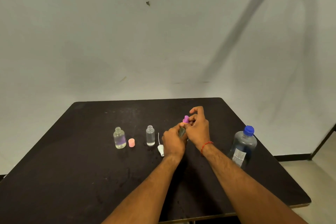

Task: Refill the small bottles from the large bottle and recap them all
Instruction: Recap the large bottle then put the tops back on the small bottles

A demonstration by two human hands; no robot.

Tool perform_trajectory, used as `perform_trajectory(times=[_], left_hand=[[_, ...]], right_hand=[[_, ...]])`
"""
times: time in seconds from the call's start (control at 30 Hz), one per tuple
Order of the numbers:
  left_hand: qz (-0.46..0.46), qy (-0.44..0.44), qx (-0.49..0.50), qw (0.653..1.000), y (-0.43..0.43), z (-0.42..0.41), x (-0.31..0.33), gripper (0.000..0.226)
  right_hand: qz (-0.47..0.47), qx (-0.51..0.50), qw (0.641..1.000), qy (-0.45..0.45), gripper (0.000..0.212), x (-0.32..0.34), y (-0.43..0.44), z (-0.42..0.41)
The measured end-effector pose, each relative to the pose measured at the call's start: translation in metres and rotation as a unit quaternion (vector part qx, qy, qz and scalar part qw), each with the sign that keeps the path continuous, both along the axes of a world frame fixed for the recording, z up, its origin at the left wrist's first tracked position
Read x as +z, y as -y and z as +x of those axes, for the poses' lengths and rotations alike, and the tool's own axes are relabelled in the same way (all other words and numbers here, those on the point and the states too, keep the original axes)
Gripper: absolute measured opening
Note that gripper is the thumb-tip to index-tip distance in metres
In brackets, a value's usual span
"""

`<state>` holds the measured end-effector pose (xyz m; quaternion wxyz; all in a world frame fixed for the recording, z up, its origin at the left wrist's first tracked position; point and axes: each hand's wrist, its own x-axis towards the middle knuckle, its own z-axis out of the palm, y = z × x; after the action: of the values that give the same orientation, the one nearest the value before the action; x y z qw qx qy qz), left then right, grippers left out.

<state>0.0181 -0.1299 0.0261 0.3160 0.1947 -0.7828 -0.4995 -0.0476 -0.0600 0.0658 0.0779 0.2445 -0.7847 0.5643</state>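
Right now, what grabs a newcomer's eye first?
The hands meeting in the middle: the left hand grips a small bottle, the right hand pinches a purple cap at its top. At the right stands the large bottle, blue cap on. Left of the hands stand a round open bottle and a slim open bottle, a pink cap between them.

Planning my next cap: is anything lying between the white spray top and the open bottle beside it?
Nothing visible does. The white spray top lies just right of the open bottle, with only bare table between them.
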Motion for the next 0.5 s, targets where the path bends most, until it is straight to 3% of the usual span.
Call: perform_trajectory(times=[0.3, 0.5], left_hand=[[-0.027, 0.073, 0.016, 0.997, 0.002, -0.007, 0.001, 0.016], [-0.012, 0.055, 0.013, 0.998, 0.008, -0.004, -0.004, 0.010]], right_hand=[[0.026, -0.009, 1.000, 0.009, 0.028, -0.008, 0.003, -0.003], [0.043, -0.013, 0.999, 0.009, 0.029, -0.015, 0.006, -0.008]])
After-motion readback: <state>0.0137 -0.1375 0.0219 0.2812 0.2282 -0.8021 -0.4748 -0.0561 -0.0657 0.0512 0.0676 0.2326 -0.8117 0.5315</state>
